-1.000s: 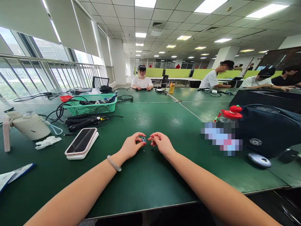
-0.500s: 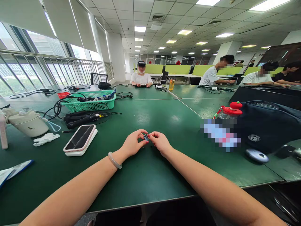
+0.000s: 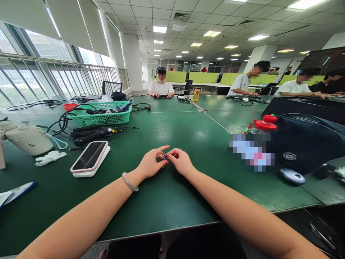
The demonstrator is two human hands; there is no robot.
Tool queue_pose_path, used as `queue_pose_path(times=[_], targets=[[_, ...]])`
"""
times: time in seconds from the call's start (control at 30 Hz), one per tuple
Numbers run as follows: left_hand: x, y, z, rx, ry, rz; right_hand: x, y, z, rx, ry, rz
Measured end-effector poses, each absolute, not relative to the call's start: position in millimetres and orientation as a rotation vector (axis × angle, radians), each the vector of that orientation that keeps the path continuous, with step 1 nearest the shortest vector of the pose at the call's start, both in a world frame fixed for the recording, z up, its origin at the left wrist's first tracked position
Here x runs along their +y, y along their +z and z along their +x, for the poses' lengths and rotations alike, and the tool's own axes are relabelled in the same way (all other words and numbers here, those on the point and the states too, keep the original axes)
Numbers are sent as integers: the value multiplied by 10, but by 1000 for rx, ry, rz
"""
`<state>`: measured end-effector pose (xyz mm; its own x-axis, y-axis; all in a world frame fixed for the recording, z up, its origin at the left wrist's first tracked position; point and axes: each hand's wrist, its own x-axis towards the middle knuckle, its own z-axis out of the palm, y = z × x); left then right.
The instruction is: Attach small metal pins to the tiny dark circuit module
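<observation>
Over the green table (image 3: 151, 201), my left hand (image 3: 151, 163) pinches a small dark-blue piece (image 3: 165, 157) between thumb and fingers. It looks like a little circuit board, mostly covered by the fingertips. One finger of that hand stretches out past it. My right hand (image 3: 182, 162) is closed in a pinch right against the piece's right side, its fingertips meeting those of the left. Whatever the right fingers grip, if anything, is too small to make out.
To the left are a phone (image 3: 90, 156) on a white box, a crumpled tissue (image 3: 50, 158), a cream bottle (image 3: 29, 138), black tools (image 3: 91, 136) and a green basket (image 3: 107, 117). At the right lie a mouse (image 3: 292, 176), a dark bag (image 3: 309, 144) and a red-lidded bottle (image 3: 265, 124). Several people sit farther back.
My right hand has come leftward from a small gap to meet the piece in my left hand. The piece has turned and is more hidden by fingers. The view has shifted slightly.
</observation>
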<state>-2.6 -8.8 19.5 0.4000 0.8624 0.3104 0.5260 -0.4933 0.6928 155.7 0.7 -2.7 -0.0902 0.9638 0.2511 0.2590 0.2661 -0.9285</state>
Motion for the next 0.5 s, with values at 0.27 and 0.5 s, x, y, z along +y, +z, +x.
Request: queue_pose_path(times=[0.27, 0.5], targets=[[-74, 179, -34, 1128, 953, 2116, -73, 27, 1561, -1687, 606, -1182], [-86, 193, -38, 1024, 1011, 2035, -154, 119, 1576, -1831, 352, -1152]])
